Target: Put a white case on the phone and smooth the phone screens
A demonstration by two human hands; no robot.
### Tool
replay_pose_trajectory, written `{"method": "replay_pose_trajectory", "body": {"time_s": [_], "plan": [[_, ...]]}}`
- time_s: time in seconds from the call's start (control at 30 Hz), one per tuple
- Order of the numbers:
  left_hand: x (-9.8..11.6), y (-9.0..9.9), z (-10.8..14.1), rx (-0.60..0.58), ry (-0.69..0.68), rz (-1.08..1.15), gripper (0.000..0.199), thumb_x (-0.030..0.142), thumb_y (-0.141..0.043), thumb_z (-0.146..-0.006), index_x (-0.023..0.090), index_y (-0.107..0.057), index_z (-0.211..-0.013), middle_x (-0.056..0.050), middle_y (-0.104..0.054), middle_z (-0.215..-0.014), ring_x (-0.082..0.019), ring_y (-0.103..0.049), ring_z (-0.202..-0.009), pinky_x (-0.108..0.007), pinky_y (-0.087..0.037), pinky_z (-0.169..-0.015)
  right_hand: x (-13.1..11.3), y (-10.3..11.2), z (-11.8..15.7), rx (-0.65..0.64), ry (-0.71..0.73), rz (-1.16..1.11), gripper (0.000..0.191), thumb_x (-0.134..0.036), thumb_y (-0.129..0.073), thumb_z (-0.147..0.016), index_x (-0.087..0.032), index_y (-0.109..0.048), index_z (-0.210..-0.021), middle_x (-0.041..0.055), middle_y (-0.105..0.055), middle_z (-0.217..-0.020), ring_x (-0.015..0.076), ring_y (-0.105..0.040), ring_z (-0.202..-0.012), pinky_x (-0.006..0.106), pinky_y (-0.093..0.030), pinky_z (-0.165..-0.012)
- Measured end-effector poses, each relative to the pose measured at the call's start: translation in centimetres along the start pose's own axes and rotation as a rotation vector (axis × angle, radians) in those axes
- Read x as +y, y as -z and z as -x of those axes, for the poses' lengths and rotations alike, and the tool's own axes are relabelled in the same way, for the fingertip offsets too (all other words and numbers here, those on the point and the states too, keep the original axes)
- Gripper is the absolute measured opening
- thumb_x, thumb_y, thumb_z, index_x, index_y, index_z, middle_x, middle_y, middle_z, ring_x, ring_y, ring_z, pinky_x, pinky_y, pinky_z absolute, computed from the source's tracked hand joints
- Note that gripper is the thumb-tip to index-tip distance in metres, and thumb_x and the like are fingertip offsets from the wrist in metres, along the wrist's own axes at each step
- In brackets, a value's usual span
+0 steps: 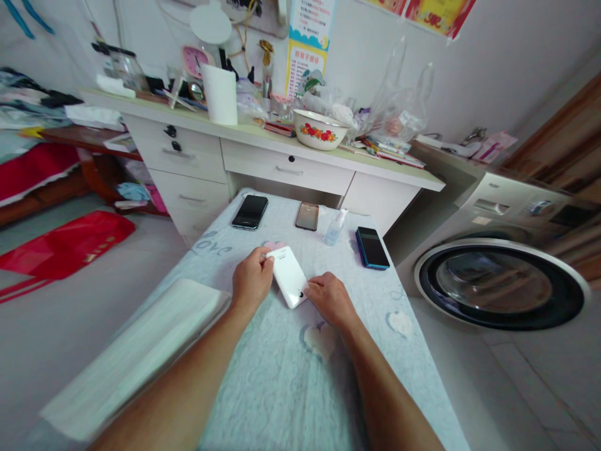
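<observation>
A white phone (pixel 288 277), its back with the camera facing up, is tilted over the cloth-covered table (pixel 282 376). My left hand (pixel 251 275) grips its upper left corner, and my right hand (pixel 330 297) pinches its lower right edge near the camera. Beyond it lie a black phone (pixel 250 212) on the left, a brownish phone case (pixel 307 216) in the middle and a small clear spray bottle (pixel 335 228) standing beside the case. A dark phone with a blue edge (pixel 372 248) rests on the right.
A folded white cloth (pixel 141 357) lies along the table's left side. Behind stands a white desk (pixel 286 168) with a flowered bowl (pixel 320 130), a paper roll (pixel 220 95) and plastic bags. A washing machine (pixel 498 250) is on the right, a red bag (pixel 70 244) on the floor at left.
</observation>
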State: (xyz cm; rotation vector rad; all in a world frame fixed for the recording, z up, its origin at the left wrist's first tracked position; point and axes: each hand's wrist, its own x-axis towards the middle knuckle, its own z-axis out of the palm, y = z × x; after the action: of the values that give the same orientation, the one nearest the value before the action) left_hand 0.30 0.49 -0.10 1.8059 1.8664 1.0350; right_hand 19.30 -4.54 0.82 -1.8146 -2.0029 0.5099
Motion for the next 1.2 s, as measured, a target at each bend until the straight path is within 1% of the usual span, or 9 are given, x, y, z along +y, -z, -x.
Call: {"method": "replay_pose_trajectory", "body": {"time_s": [0.1,0.17,0.33,0.4,0.53,0.7,0.9,1.1,1.2], "plan": [[0.2,0.3,0.0,-0.023,-0.003,-0.085,0.028,0.031,-0.042,-0.085,0.021,-0.06,-0.104,-0.002,-0.071,-0.085,-0.018,-0.064,-0.077,-0.026,-0.042,-0.067,-0.5,0.2,0.2,-0.025,0.034,0.06,0.021,-0.036,-0.057,-0.082,-0.018,-0.068,-0.08,0.0025,-0.059,-0.077,0.0144,-0.054,-0.08,0.022,-0.036,-0.068],[0.3,0.4,0.0,-0.042,0.001,-0.131,0.029,0.031,-0.039,-0.086,0.021,-0.061,-0.104,-0.003,-0.071,-0.088,-0.019,-0.064,-0.079,-0.027,-0.042,-0.068,-1.0,0.2,0.4,-0.038,0.014,0.1,0.025,-0.042,-0.061,-0.079,-0.018,-0.066,-0.082,0.0032,-0.057,-0.081,0.0158,-0.055,-0.083,0.023,-0.038,-0.07],[0.3,0.5,-0.1,-0.074,0.008,-0.189,0.035,0.024,-0.033,-0.087,0.02,-0.061,-0.107,-0.006,-0.07,-0.097,-0.021,-0.064,-0.088,-0.028,-0.043,-0.073,-2.4,0.1,1.4,-0.048,-0.061,0.227,0.055,-0.067,-0.059,-0.07,-0.019,-0.061,-0.097,0.0066,-0.052,-0.098,0.0178,-0.057,-0.079,0.029,-0.042,-0.069],[0.2,0.4,-0.1,-0.078,0.003,-0.192,0.035,0.02,-0.033,-0.085,0.021,-0.061,-0.108,-0.005,-0.07,-0.1,-0.02,-0.063,-0.089,-0.027,-0.043,-0.075,-2.8,-0.1,1.6,-0.051,-0.076,0.27,0.063,-0.071,-0.058,-0.066,-0.019,-0.059,-0.1,0.0075,-0.05,-0.102,0.0195,-0.057,-0.081,0.03,-0.042,-0.067],[0.1,0.5,-0.1,-0.081,-0.001,-0.198,0.035,0.018,-0.034,-0.084,0.021,-0.061,-0.107,-0.004,-0.07,-0.097,-0.019,-0.063,-0.087,-0.026,-0.043,-0.072,-3.2,-0.4,1.7,-0.068,-0.103,0.312,0.062,-0.066,-0.063,-0.064,-0.019,-0.056,-0.103,0.0082,-0.049,-0.106,0.0218,-0.057,-0.086,0.031,-0.043,-0.067],[0.1,0.7,-0.1,-0.102,0.016,-0.229,0.031,0.018,-0.036,-0.081,0.023,-0.061,-0.099,-0.002,-0.07,-0.086,-0.02,-0.063,-0.079,-0.026,-0.041,-0.065,-2.6,-0.2,1.5,-0.078,-0.107,0.297,0.057,-0.061,-0.064,-0.066,-0.019,-0.054,-0.104,0.0075,-0.048,-0.107,0.0202,-0.057,-0.086,0.03,-0.043,-0.068],[0.1,0.6,-0.1,-0.183,0.035,-0.279,0.024,0.02,-0.04,-0.077,0.023,-0.061,-0.086,-0.002,-0.069,-0.081,-0.02,-0.063,-0.077,-0.027,-0.039,-0.062,-0.5,1.4,1.0,-0.12,-0.07,0.23,0.051,-0.049,-0.069,-0.066,-0.019,-0.055,-0.105,0.0049,-0.046,-0.107,0.0152,-0.056,-0.081,0.028,-0.042,-0.072],[0.0,0.4,0.2,-0.26,-0.007,-0.327,0.02,0.018,-0.042,-0.073,0.022,-0.062,-0.077,-0.004,-0.069,-0.079,-0.02,-0.063,-0.075,-0.028,-0.041,-0.063,1.0,3.0,0.7,-0.169,-0.01,0.115,0.045,-0.037,-0.075,-0.063,-0.017,-0.059,-0.1,0.0039,-0.048,-0.101,0.0153,-0.054,-0.087,0.025,-0.039,-0.078],[0.0,0.5,0.3,-0.268,-0.026,-0.351,0.018,0.019,-0.044,-0.073,0.021,-0.062,-0.076,-0.005,-0.069,-0.079,-0.02,-0.063,-0.076,-0.028,-0.041,-0.063,1.2,3.4,0.6,-0.193,0.054,0.088,0.029,-0.036,-0.068,-0.073,-0.016,-0.061,-0.092,0.0031,-0.051,-0.09,0.0165,-0.052,-0.09,0.024,-0.038,-0.078]]}}
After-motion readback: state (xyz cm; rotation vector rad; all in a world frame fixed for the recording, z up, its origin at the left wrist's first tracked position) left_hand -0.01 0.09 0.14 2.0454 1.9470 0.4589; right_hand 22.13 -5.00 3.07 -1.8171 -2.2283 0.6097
